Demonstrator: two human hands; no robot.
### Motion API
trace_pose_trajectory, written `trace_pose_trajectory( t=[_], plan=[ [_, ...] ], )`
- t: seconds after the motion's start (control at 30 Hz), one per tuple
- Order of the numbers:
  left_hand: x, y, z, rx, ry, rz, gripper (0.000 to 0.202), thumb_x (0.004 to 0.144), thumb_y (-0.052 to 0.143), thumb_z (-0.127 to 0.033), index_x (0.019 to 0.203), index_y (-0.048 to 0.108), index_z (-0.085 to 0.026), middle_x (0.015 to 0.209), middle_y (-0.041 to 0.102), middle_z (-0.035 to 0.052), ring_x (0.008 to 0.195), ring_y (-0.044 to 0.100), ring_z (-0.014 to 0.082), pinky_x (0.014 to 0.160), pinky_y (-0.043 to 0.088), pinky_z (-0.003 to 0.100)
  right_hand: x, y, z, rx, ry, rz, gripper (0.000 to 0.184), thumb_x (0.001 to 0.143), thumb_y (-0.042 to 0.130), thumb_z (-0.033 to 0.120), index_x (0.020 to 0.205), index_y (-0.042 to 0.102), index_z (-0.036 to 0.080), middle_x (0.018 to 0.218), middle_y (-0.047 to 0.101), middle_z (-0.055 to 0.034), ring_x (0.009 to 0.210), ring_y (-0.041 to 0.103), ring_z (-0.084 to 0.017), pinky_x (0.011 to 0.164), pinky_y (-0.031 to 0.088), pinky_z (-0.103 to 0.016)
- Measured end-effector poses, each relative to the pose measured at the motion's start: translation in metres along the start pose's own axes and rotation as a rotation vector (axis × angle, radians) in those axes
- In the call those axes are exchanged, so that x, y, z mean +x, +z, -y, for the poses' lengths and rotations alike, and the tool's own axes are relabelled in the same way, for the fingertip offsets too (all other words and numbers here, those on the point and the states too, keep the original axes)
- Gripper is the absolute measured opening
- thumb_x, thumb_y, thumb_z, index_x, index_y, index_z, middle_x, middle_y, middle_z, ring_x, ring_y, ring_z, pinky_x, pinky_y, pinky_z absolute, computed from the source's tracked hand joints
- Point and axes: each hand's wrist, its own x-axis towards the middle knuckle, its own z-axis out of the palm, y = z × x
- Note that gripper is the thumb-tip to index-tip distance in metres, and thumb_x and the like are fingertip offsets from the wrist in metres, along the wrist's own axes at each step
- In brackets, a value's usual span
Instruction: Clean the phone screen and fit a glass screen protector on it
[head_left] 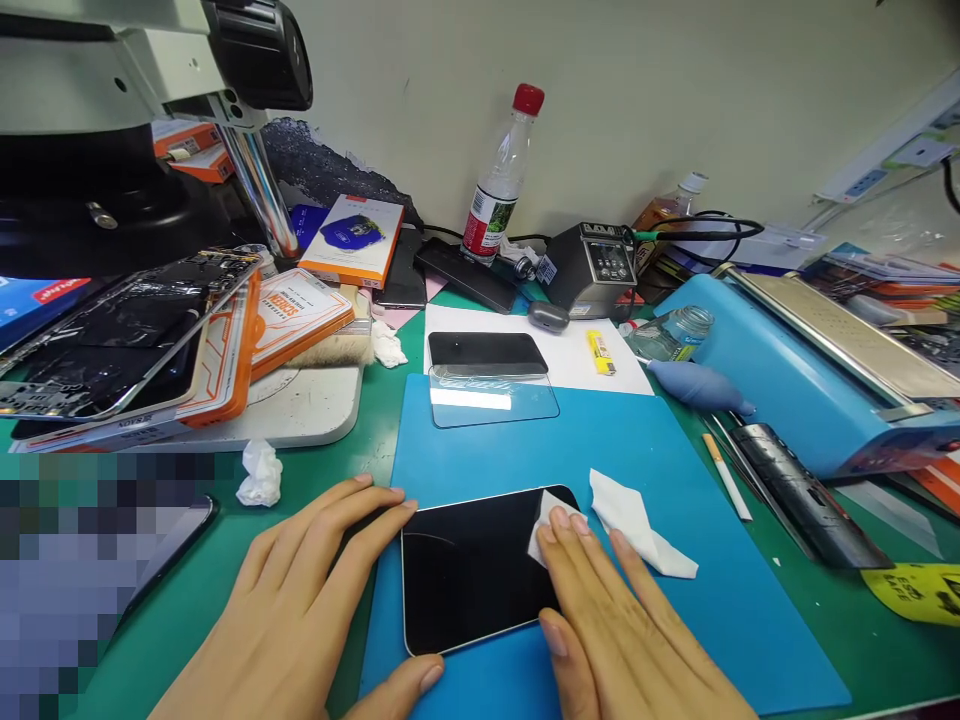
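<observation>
A smartphone (472,575) with a dark screen lies face up on the blue mat (637,430), slightly tilted. Around its left end is my left hand (300,590), index fingertip at the upper left corner and thumb by the lower edge, holding it in place. My right hand (611,620) presses a small white wipe (544,525) flat onto the right part of the screen with its fingertips; the hand hides that end of the phone. Just right of these fingers lies a second crumpled white wipe (641,525). Farther back rests a clear screen glass (495,400) with a dark edge.
Phone parts and orange boxes (292,320) are piled at left under a microscope stand (262,190). Crumpled tissue (260,473) lies nearby. At right are a blue machine (810,370), a blower bulb (697,385), a cigarette (726,477) and a glass jar (675,335). A bottle (495,190) stands behind.
</observation>
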Motion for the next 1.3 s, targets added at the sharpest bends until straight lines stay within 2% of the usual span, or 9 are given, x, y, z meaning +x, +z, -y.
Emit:
trace_pose_trajectory(
  t=[0.17,0.27,0.43,0.57,0.73,0.87,0.97,1.13,1.3],
  plan=[
    [0.000,0.002,0.003,-0.011,0.012,-0.019,0.067,0.103,0.064,-0.059,0.162,0.045,-0.034,0.159,0.063,0.0033,0.150,0.053,0.0310,0.113,0.044,0.044,0.014,0.024,0.045,0.069,-0.057,-0.035,0.041,0.113,0.048,0.025,0.138,0.071,0.002,0.143,0.072,-0.0157,0.134,0.072,-0.025,0.134,0.039,-0.037],
    [0.000,0.003,0.006,-0.030,0.043,-0.016,0.066,0.107,0.051,-0.064,0.164,0.043,-0.033,0.161,0.062,0.0028,0.150,0.054,0.0298,0.113,0.044,0.043,0.018,0.036,0.064,0.089,-0.111,-0.154,0.047,0.113,0.033,0.015,0.131,0.075,0.006,0.135,0.077,-0.0118,0.128,0.075,-0.022,0.134,0.038,-0.038],
    [0.006,-0.002,0.002,-0.006,0.044,-0.029,0.072,0.097,0.072,-0.058,0.160,0.047,-0.031,0.153,0.069,0.0057,0.144,0.061,0.0331,0.105,0.054,0.044,0.010,0.018,0.022,0.093,-0.061,0.017,0.039,0.108,0.060,0.020,0.143,0.068,0.004,0.147,0.071,-0.0112,0.140,0.068,-0.022,0.133,0.040,-0.034],
    [0.014,-0.009,-0.003,-0.025,0.043,-0.060,0.070,0.093,0.077,-0.055,0.153,0.052,-0.030,0.145,0.074,0.0071,0.137,0.067,0.0348,0.097,0.061,0.045,0.003,0.001,-0.009,0.021,0.005,0.013,0.047,0.107,0.059,0.014,0.151,0.060,-0.001,0.152,0.067,-0.0147,0.151,0.058,-0.024,0.133,0.041,-0.038],
    [0.013,-0.011,-0.009,-0.051,0.008,-0.040,0.069,0.091,0.078,-0.044,0.153,0.051,-0.032,0.147,0.073,0.0060,0.138,0.067,0.0339,0.101,0.063,0.046,0.016,0.020,0.036,0.098,0.002,-0.032,0.038,0.107,0.061,0.018,0.140,0.070,0.001,0.145,0.071,-0.0147,0.140,0.068,-0.025,0.132,0.042,-0.037],
    [0.006,-0.008,-0.009,-0.079,-0.091,-0.013,0.076,0.088,0.061,-0.021,0.160,0.043,-0.032,0.159,0.063,0.0060,0.154,0.053,0.0314,0.118,0.055,0.049,0.030,0.042,0.076,0.177,-0.064,-0.163,0.042,0.114,0.044,0.025,0.128,0.077,0.003,0.137,0.076,-0.0142,0.128,0.075,-0.024,0.133,0.040,-0.038],
    [0.004,-0.008,-0.005,-0.076,-0.070,0.036,0.084,0.086,0.063,-0.018,0.164,0.037,-0.031,0.164,0.060,0.0070,0.156,0.051,0.0315,0.119,0.056,0.049,0.031,0.039,0.068,0.239,-0.095,-0.172,0.040,0.114,0.044,0.023,0.128,0.077,0.005,0.137,0.076,-0.0120,0.129,0.074,-0.023,0.134,0.039,-0.038],
    [0.008,-0.012,-0.003,-0.095,-0.086,0.060,0.089,0.090,0.083,-0.047,0.165,0.037,-0.033,0.162,0.062,0.0096,0.150,0.059,0.0370,0.109,0.065,0.049,0.027,0.022,0.035,0.154,-0.035,-0.040,0.040,0.105,0.064,0.016,0.143,0.069,0.004,0.147,0.070,-0.0119,0.140,0.067,-0.024,0.134,0.040,-0.038],
    [0.006,-0.011,-0.008,-0.123,-0.130,0.041,0.089,0.082,0.071,-0.017,0.164,0.039,-0.034,0.165,0.059,0.0064,0.157,0.051,0.0343,0.120,0.057,0.052,0.031,0.036,0.064,0.234,-0.103,-0.150,0.040,0.115,0.045,0.026,0.130,0.077,0.006,0.139,0.075,-0.0109,0.131,0.073,-0.022,0.134,0.038,-0.037]
  ],
)
